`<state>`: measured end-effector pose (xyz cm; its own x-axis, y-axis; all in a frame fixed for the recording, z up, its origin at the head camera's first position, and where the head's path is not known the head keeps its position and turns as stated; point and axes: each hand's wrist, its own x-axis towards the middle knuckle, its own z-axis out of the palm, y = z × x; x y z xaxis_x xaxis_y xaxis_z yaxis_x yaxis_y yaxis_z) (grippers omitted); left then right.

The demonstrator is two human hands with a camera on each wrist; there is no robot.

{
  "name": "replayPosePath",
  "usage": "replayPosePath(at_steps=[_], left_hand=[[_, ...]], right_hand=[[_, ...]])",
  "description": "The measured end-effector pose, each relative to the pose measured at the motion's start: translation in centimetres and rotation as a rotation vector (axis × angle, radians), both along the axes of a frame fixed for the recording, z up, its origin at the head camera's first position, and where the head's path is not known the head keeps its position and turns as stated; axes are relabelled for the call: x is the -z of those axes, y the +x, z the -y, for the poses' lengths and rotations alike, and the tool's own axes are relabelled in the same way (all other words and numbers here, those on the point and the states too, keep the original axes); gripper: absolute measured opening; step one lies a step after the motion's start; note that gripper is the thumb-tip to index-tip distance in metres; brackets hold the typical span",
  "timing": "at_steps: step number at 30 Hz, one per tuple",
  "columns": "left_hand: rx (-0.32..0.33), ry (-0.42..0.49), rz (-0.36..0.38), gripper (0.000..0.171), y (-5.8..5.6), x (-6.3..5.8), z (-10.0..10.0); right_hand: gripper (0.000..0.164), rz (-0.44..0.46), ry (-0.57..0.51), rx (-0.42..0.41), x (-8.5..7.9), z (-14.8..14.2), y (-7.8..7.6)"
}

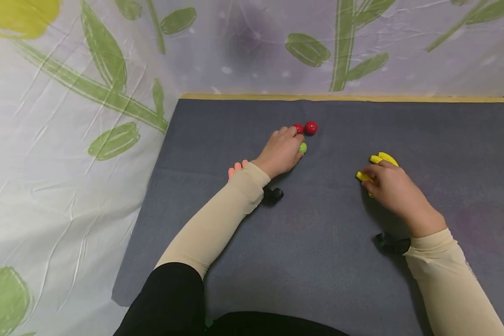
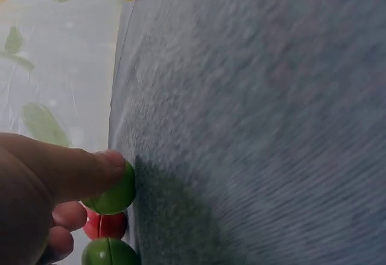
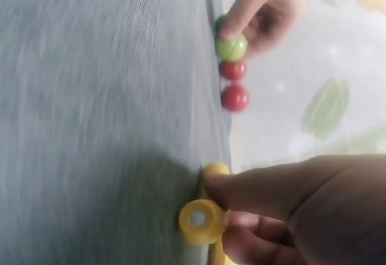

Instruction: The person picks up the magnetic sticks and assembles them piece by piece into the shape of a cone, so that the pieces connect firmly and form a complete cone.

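Note:
My left hand [image 1: 280, 150] is at the far middle of the table and pinches a round green toy fruit [image 2: 114, 192] with the thumb. A second green toy fruit [image 2: 110, 252] lies beside it in the left wrist view. Two shiny red balls [image 1: 311, 128] sit just beyond my fingers, one partly covered by them. On the right, my right hand [image 1: 388, 189] grips a yellow toy banana [image 3: 202, 221] between thumb and fingers, its round end facing the wrist camera. More yellow toy bananas [image 1: 387, 158] lie right behind that hand, partly hidden by it.
Several orange-pink rounded tips [image 1: 237, 167] show behind the left sleeve, the rest hidden. Dark grey cloth covers the table [image 1: 277, 261]. A patterned wall sheet [image 1: 252, 51] rises along the back edge, another on the left. Black wrist cameras [image 1: 390, 243] hang under both wrists.

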<state>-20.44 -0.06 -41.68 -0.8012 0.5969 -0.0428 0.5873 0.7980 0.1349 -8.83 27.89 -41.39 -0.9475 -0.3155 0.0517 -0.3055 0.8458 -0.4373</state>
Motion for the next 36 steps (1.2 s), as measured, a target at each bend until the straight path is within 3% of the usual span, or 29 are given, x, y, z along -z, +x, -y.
replayPosePath(at_steps=[8, 17, 25, 31, 36], left_hand=[[0.036, 0.111, 0.067, 0.035, 2.8, 0.6, 0.4], [0.047, 0.259, 0.187, 0.039, 5.6, 2.1, 1.2], [0.072, 0.405, 0.36, 0.04, 5.8, 2.7, 1.0], [0.077, 0.506, 0.417, 0.032, 5.4, 2.8, 1.4], [0.101, 0.53, 0.453, 0.027, 5.2, 2.9, 2.0]], right_hand=[[0.026, 0.125, -0.01, -0.054, -0.6, 2.7, -1.0], [0.023, 0.187, 0.018, -0.156, -0.3, 5.8, -1.9], [0.023, 0.182, 0.012, -0.146, -0.4, 7.0, -2.0], [0.02, 0.13, -0.029, -0.149, -0.5, 6.9, -2.0], [0.02, 0.11, -0.04, -0.167, -0.4, 7.2, -2.2]])
